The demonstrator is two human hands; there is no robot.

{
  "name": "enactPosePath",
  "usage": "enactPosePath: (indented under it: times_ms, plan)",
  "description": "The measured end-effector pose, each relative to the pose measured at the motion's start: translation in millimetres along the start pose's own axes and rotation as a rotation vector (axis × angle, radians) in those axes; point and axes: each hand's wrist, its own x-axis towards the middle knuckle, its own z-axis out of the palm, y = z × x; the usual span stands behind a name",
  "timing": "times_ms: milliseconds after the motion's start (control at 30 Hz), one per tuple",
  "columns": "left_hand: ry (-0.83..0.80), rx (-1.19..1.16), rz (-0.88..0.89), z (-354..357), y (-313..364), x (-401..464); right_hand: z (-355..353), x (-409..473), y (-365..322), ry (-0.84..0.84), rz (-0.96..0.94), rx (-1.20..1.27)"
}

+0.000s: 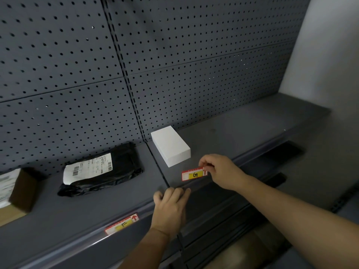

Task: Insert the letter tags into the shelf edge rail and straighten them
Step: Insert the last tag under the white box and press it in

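A red-and-white tag with a yellow patch marked "G" (194, 174) is pinched at its right end by my right hand (219, 170), just above the front of the grey shelf. My left hand (171, 204) rests on the shelf edge rail (213, 181) below and left of that tag, fingers curled over the lip and holding nothing. A second tag marked "F" (122, 223) sits in the rail further left, slightly tilted along with the rail's line.
A white box (171, 145) stands on the shelf right behind the "G" tag. A black parcel bag with a white label (101, 169) and a cardboard box (17, 191) lie to the left. A perforated back panel (174, 65) rises behind. Lower shelves (223, 230) sit below.
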Motion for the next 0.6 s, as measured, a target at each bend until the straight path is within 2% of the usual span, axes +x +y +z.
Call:
enactPosePath:
  times_ms: [167, 300, 600]
  plan:
    - [-0.076, -0.007, -0.011, -7, 2, -2, 7, -4, 0, -0.034, -0.04, -0.09]
    - [-0.072, -0.036, -0.043, -9, 4, -1, 16, -4, 1, -0.035, -0.109, -0.123]
    - [-0.094, -0.089, -0.061, -10, 6, 0, 36, -7, 12, 0.067, -0.331, -0.327]
